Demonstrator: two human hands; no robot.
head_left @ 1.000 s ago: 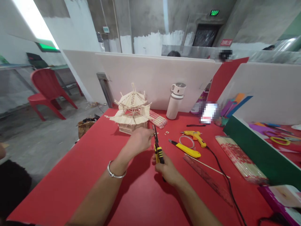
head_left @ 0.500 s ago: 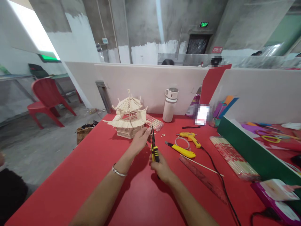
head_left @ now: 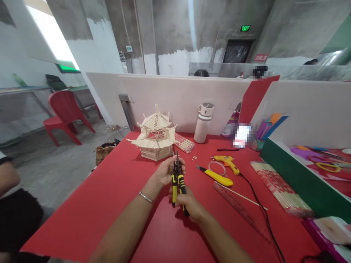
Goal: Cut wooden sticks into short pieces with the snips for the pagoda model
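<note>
My right hand (head_left: 189, 206) is closed around the yellow-and-black handles of a pair of pliers (head_left: 181, 184), whose jaws point away from me. The handles stand apart. My left hand (head_left: 164, 172) is closed at the jaws, its fingers reaching behind them; whatever is pinched there is too small or hidden to make out. Just beyond the hands stands a pagoda model (head_left: 156, 137) made of pale thin sticks, with two tiers of roof. A few tiny stick offcuts (head_left: 194, 158) lie to the right of the jaws.
On the red table (head_left: 109, 204) are a yellow glue gun (head_left: 227, 162), a yellow utility knife (head_left: 218, 178), a ruler (head_left: 241, 212), a loose stick (head_left: 246, 197) and bagged sticks (head_left: 282, 188). A white bottle (head_left: 203, 126) stands by the partition. A person's arm (head_left: 8, 177) shows at left.
The pliers have turned so both handles show, spread wider apart. My left hand has come closer, with its fingers now behind the jaws. The whole view has shifted slightly.
</note>
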